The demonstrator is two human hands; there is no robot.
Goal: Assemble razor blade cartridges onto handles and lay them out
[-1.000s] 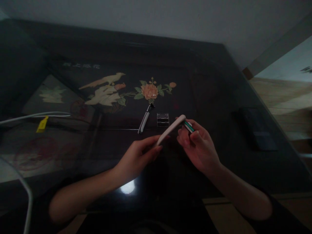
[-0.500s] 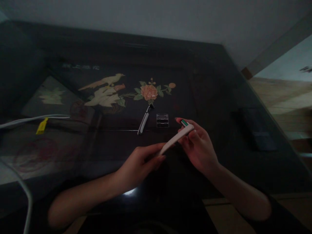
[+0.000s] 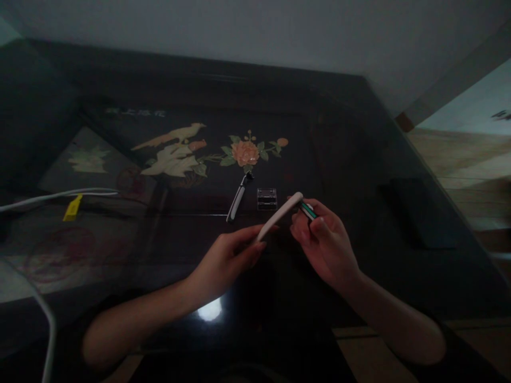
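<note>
A slim, long white piece [image 3: 278,217] is pinched at its lower end by my left hand [image 3: 223,260], its kind not clear edge-on. My right hand [image 3: 329,242] is closed at the white piece's upper end, thumb and fingers gripping a small razor cartridge [image 3: 307,210] with a green strip. The cartridge lies just beside the white tip; whether they touch I cannot tell. Beyond my hands, a black-and-white razor [image 3: 237,201] rests on the dark table, its head pointing away. Right of it is a small clear case [image 3: 266,199] with dark compartments.
The glossy dark table [image 3: 343,143] carries a bird-and-flower picture [image 3: 244,153]. A white cable [image 3: 59,197] with a yellow tag [image 3: 72,208] runs at the left. Toward the right lies a dark flat object [image 3: 419,213]. A pale wall [image 3: 239,32] rises behind.
The white piece's upper end has moved left and slightly up, off the right hand's fingers. More of the green-striped cartridge shows in my right hand, which has stayed nearly in place.
</note>
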